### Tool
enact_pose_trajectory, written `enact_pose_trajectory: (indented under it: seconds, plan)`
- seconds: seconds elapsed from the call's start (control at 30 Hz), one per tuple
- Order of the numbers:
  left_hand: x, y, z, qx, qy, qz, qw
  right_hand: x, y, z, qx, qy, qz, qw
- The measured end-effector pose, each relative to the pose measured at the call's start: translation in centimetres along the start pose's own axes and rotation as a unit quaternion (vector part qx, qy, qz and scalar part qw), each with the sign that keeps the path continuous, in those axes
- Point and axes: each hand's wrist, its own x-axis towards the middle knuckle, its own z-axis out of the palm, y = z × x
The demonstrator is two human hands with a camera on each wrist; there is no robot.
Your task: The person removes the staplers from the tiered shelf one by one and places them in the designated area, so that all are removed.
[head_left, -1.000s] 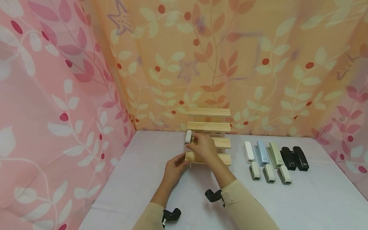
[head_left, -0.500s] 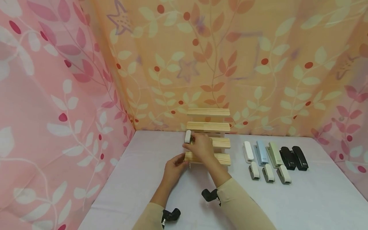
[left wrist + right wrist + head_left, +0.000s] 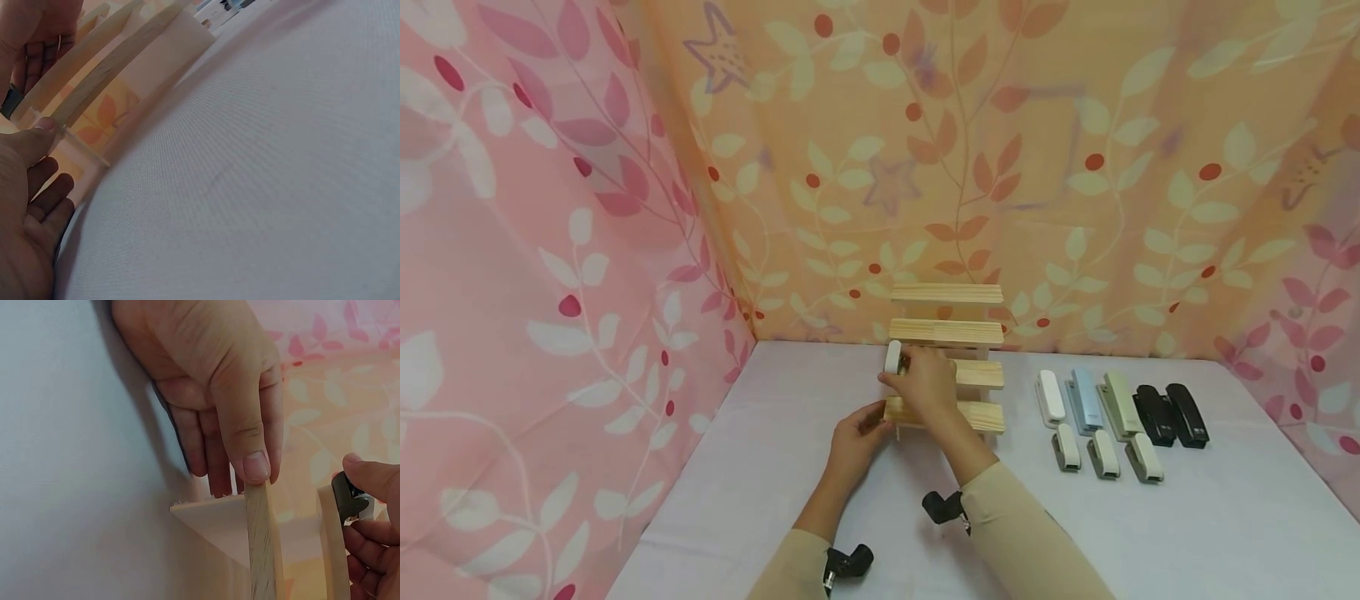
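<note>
A tiered rack [image 3: 946,332] with pale wooden slats stands at the back of the table. My right hand [image 3: 929,383] reaches over the lowest slat and holds a small white stapler [image 3: 892,357] by its side. The stapler stands at the left end of the second slat from the bottom; in the right wrist view its dark underside [image 3: 347,497] touches that slat. Lower down, my left hand [image 3: 853,442] pinches the left end of the lowest slat. Its thumb [image 3: 255,465] presses the slat's edge, with the other fingers behind.
Right of the rack, a back row holds a white stapler [image 3: 1050,398], a blue one [image 3: 1086,402], a green one [image 3: 1121,407] and two black ones [image 3: 1187,415]. Small white staplers [image 3: 1103,454] lie in front. A patterned curtain [image 3: 850,167] hangs close behind the rack.
My right wrist and forearm have swung slightly left, while the fingers stay on the stapler. The left hand and the rack keep their places.
</note>
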Motion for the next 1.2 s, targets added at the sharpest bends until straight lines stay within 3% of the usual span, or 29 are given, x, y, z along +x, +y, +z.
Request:
enact_pose_trajectory:
  seconds: [0.63,1.0,1.07,1.2]
  plan:
    - [0.1,0.1,0.0,0.007,-0.001,-0.002,1.0,0.5,0.3,0.3,-0.025,-0.006,0.004,0.9997]
    - [0.0,0.3,0.2,-0.005,0.001,-0.001,1.0,0.1,1.1,-0.8,0.037,0.011,-0.01,0.9992]
    - [-0.2,1.0,0.2,-0.008,0.004,-0.004,1.0,0.1,1.5,-0.8,0.051,0.008,-0.011,0.9986]
    - [-0.2,1.2,0.3,0.001,0.009,-0.016,0.9998,0.1,2.2,-1.0,0.068,0.003,-0.024,0.9974]
